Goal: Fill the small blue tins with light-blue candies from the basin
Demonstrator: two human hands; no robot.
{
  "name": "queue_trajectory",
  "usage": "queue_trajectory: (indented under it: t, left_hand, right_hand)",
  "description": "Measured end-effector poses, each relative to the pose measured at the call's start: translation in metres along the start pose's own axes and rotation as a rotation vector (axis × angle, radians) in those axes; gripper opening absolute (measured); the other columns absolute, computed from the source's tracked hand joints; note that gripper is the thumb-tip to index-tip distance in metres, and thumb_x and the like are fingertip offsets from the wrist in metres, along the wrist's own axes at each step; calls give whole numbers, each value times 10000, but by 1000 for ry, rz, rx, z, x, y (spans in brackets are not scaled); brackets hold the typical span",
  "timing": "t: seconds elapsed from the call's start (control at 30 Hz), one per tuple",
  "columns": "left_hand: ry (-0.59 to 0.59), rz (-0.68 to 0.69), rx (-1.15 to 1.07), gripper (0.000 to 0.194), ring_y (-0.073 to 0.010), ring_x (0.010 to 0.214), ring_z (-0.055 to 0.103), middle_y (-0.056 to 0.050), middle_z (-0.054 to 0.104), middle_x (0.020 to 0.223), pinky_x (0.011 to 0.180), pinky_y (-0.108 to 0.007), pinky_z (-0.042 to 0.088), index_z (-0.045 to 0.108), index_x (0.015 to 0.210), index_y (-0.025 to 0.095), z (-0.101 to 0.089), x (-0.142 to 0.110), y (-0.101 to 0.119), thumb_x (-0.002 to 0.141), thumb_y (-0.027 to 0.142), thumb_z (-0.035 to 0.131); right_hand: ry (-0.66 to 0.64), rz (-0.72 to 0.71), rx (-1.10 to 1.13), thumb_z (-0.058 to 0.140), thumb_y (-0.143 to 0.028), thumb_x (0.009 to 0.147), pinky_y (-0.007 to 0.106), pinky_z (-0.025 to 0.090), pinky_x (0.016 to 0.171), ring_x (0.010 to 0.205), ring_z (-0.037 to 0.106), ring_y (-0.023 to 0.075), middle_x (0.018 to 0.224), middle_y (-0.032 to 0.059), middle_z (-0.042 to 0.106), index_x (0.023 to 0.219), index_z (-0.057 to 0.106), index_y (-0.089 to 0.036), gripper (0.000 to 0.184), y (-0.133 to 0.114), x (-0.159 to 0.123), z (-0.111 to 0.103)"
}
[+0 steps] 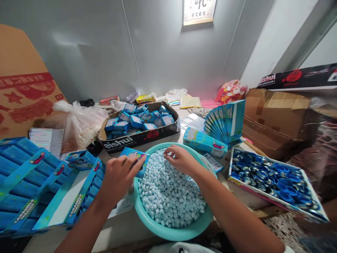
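Where legible — “CARAMELO” cartons (234,123) near tub (171,234)

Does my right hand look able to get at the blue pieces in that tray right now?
Likely yes: the tray is open, its blue pieces lie uncovered, and nothing tall seems between them and the right hand.

Gap between left fingers (131,163) and right fingers (170,151) was open; carton (142,138) blocked beyond left ones, blue box (201,140) beyond-right of right ones.

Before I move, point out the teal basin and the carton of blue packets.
Teal basin (173,235), head view: near rim.
Carton of blue packets (140,139), head view: front wall.
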State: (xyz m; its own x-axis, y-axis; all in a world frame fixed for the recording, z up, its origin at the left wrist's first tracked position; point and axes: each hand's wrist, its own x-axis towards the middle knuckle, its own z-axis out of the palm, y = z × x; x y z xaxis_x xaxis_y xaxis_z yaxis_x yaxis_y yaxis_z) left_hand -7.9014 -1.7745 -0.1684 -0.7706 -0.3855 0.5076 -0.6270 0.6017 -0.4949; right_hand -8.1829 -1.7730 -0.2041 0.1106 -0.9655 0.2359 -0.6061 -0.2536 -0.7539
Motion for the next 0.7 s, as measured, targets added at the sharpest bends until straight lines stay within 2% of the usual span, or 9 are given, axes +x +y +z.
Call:
queue_trajectory:
  t: [0.1,0.17,0.37,0.57,0.7]
  left_hand:
    - [-55,29,-159,503,-252,1056,593,-30,742,1244,872,-433,392,658,1391,283,-1,5,15,943,67,580]
    - [-40,8,-186,514,-245,1038,590,-26,740,1259,881,-432,394,653,1393,280,-2,8,18,936,57,580]
    - [9,-64,-139,617,-254,1056,609,-32,733,1272,919,-444,420,584,1451,295,-6,9,6,894,31,591]
    - [114,-56,-121,593,-242,1017,638,-44,756,1195,882,-432,419,611,1413,288,2,11,8,884,23,580]
    - [132,-84,-51,538,-238,982,628,-32,765,1156,855,-426,402,663,1352,282,10,20,12,885,25,595]
  right_hand:
    - [-2,-14,10,582,-289,958,287,483,694,830,647,178,979,50,680,962,739,-217,173,1,1,1]
    - [3,-20,23,566,-301,970,280,487,693,849,654,177,1005,54,683,980,736,-219,189,3,1,2]
    - [-5,-20,38,577,-284,952,283,481,687,826,641,175,1000,58,685,953,742,-215,179,4,2,2]
    - [-89,-3,134,616,-299,935,285,490,693,813,651,176,955,48,728,945,753,-211,163,-10,-1,3]
    - [-207,48,304,597,-307,957,268,548,662,764,716,163,966,45,776,1036,739,-193,198,-19,-2,7]
